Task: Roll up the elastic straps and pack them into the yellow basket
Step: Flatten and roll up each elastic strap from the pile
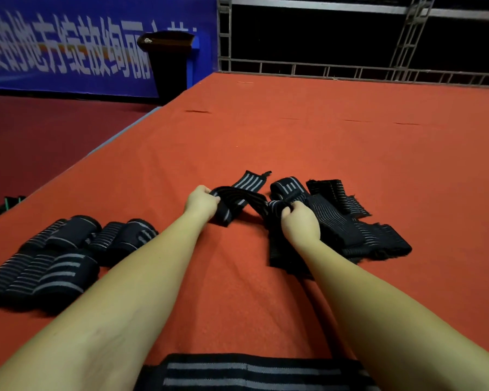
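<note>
Head view looks down on a red-covered tabletop point(322, 131) where both hands work one black elastic strap point(239, 200) with grey stripes. The left hand point(201, 203) grips one part of it with curled fingers, and the right hand point(299, 221) grips the other part, the band twisting between them just above the cloth. Its striped far end lies flat on the tabletop beyond the left hand.

To the right, touching the right hand, lies a loose pile of unrolled straps point(359, 232), flat and overlapping. To the left, near the tabletop edge, sits a cluster of rolled straps point(60, 255), bundled side by side. Another wide striped band point(251, 373) lies at the near edge, under the forearms.

The yellow basket does not show anywhere in this view, so I cannot tell whether anything is packed yet. Judging from how things lie, the rolling looks roughly half done: several bundles are finished, the strap in hand appears to be being straightened before rolling, and a handful remain loose. Packing all the rolls seems to be left.
</note>
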The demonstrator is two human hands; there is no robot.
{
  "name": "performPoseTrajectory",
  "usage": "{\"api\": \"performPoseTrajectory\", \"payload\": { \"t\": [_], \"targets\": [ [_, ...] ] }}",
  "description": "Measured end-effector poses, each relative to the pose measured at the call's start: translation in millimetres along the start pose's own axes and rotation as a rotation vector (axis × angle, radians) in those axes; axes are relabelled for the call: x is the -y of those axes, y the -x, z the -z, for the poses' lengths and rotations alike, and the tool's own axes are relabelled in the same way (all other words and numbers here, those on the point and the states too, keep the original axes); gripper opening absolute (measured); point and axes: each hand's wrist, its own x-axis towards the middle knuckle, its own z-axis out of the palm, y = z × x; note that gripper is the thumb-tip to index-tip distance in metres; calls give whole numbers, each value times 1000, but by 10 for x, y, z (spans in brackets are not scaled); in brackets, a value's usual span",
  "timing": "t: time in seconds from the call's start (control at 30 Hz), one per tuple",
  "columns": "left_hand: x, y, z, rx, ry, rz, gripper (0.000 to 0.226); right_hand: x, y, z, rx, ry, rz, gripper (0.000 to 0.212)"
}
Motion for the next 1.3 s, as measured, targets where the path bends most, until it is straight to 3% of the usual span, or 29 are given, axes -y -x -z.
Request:
{"api": "performPoseTrajectory", "payload": {
  "t": [0.17,0.27,0.47,0.57,0.63,0.73,0.87,1.0,1.13,1.3],
  "targets": [
    [-50,-6,190,50,145,9,5,-17,45,37,50,-2,31,22],
    [-106,47,299,-15,122,4,4,-58,104,49,106,-28,60,20],
    [-155,68,519,-158,404,147,34,-126,134,195,68,-181,-100,21],
    [-251,84,589,-104,486,159,48,-113,145,209,70,-193,-118,21],
    [-359,133,613,-63,507,137,43,-98,163,201,103,-156,-88,19],
    [-506,202,646,-58,454,38,18,-77,200,201,192,-53,-14,16],
    [-702,313,668,-52,469,-54,7,63,266,281,247,-39,103,31],
    [-959,485,700,-18,474,-176,3,373,424,510,230,-342,18,22],
    [-1221,704,805,37,428,-316,9,701,502,726,354,-791,-121,33],
    [-1574,1008,1041,113,426,-483,7,776,554,1018,493,-1010,-266,48]
  ]
}}
